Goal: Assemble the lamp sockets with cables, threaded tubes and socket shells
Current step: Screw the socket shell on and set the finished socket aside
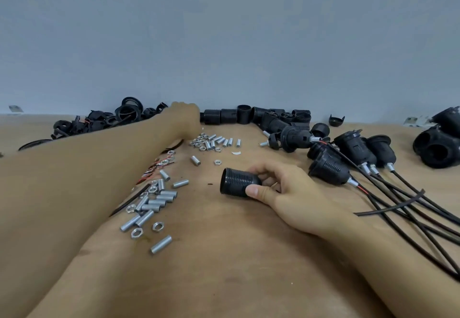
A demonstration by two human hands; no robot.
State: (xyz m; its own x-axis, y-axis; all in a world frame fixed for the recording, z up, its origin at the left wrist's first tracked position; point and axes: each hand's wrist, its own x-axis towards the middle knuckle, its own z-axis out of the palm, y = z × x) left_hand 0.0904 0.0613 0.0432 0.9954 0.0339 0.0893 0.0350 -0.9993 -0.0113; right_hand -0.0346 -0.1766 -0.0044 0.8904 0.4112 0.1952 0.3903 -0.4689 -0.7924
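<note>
Right hand (293, 194) grips ribbed black socket shell (239, 183) lying on brown surface (224, 268); left hand (185, 118) reaches far shells (224, 116), grasp unclear

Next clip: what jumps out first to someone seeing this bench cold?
The right hand at centre grips a black ribbed shell lying on its side on the table. The left hand reaches far back toward the black parts along the wall; its fingers are hidden. Silver tubes and nuts lie scattered left of centre, and finished sockets with black cables fan out at right.
</note>
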